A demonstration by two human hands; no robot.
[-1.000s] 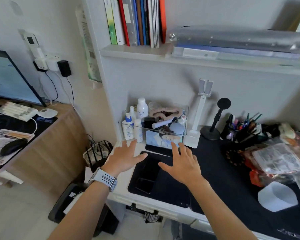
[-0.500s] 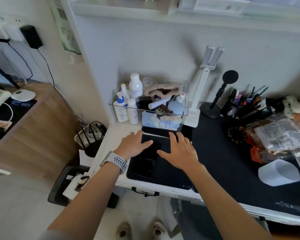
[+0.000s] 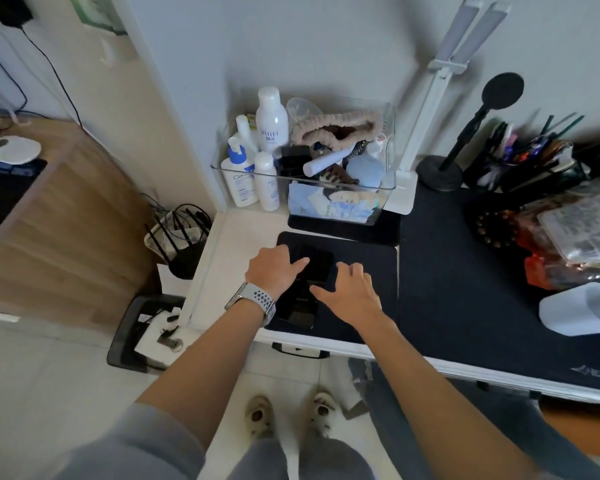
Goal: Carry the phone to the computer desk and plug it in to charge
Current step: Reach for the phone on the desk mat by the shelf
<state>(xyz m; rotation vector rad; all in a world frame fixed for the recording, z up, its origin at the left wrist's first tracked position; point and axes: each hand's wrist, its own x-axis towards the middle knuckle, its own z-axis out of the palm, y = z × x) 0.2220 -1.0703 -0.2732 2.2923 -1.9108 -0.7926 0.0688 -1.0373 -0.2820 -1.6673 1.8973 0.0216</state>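
Note:
Two black phones lie on a black mat (image 3: 364,258) at the left end of the white desk (image 3: 222,271). The farther phone (image 3: 316,265) lies flat between my hands. My left hand (image 3: 274,270), with a watch on the wrist, rests at its left edge, thumb on the screen. My right hand (image 3: 349,289) curls its fingers against the right edge. The nearer phone (image 3: 297,311) lies close to the front edge, partly under my left wrist. The wooden computer desk (image 3: 59,223) stands to the left, with a black charger plug (image 3: 11,8) and cable on the wall above it.
A clear box of bottles (image 3: 305,188) sits behind the mat, with a white lamp (image 3: 430,98), black stand (image 3: 465,133) and pen holder (image 3: 527,157) to its right. A router (image 3: 184,237) and a bin (image 3: 146,334) fill the gap between desks. A white mouse (image 3: 13,150) lies on the computer desk.
The view has tilted down and closer to the desk. Both hands have dropped from above the mat onto the farther phone, their fingers curling in at its edges.

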